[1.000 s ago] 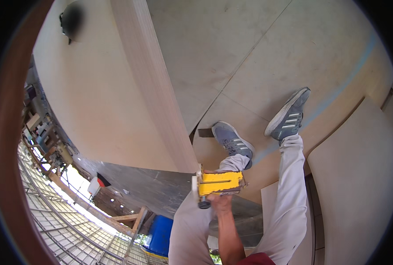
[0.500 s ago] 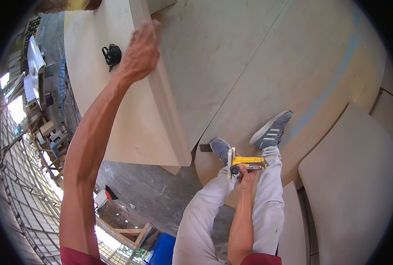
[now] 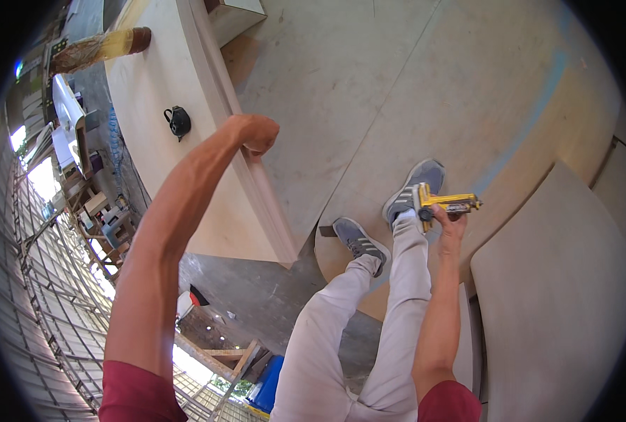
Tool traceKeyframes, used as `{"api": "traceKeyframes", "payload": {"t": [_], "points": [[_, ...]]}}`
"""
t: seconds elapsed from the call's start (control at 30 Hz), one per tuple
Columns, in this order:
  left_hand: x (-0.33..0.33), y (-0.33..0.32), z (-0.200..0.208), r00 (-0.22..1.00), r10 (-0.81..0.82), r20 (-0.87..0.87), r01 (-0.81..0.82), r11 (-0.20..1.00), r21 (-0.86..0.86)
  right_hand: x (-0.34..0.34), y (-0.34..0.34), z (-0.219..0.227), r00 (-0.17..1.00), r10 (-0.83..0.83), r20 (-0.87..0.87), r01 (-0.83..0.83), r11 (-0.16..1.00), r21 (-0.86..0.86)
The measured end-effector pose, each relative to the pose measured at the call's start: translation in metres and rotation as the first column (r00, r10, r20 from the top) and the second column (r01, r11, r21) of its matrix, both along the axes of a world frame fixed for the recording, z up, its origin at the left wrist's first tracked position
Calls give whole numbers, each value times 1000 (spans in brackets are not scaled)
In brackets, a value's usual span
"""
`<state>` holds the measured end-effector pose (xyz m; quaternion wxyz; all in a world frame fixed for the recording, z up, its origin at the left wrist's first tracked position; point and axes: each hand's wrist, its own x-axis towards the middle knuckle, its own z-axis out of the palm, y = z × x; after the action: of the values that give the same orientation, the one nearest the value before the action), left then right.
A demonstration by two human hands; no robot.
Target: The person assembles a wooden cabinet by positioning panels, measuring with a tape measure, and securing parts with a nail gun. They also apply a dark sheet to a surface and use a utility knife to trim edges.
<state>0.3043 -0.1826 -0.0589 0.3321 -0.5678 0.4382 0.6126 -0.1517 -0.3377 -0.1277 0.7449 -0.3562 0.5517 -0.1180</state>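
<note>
My left hand (image 3: 260, 133) bends over the long edge of a pale wooden panel (image 3: 207, 204). Its fingers look curled, and their tips are hidden, so whatever they may hold does not show. Lower right, my right hand (image 3: 452, 224) is closed around a yellow hand tool (image 3: 453, 203) with a pale plate and a dark knob at its left end. The tool hangs in front of my right leg and shoe, clear of the panel. A small black object with a loop (image 3: 179, 122) rests on the panel left of my left forearm.
A yellow-brown cylinder (image 3: 109, 48) lies across the panel's far left corner. Large flat boards (image 3: 369, 91) lie under and ahead of my shoes (image 3: 360, 243). A curved board (image 3: 559, 281) stands at the right. Blue container (image 3: 266, 383) and wooden frame (image 3: 228, 355) are lower left.
My left hand has come nearer along the panel edge, its wrist now bent over to the right. My right hand has carried the yellow tool up and right. My right shoe has shifted slightly left.
</note>
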Motion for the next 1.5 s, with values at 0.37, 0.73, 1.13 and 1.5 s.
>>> {"api": "traceKeyframes", "payload": {"t": [0.37,0.73,1.13,1.5], "points": [[-131,-22,-50,901,285,327,103,592,-799,-92,-99,47,927,91,-363,-134,987,-93],[1,40,48,214,922,322,47,320,-946,-143,-74,91,899,161,-408,-129,986,105],[156,-18,37,291,902,320,99,305,-947,-113,-75,131,843,111,-527,-36,988,152],[237,-42,30,477,701,531,111,551,-827,-30,-79,179,768,-26,-640,204,957,205]]}}
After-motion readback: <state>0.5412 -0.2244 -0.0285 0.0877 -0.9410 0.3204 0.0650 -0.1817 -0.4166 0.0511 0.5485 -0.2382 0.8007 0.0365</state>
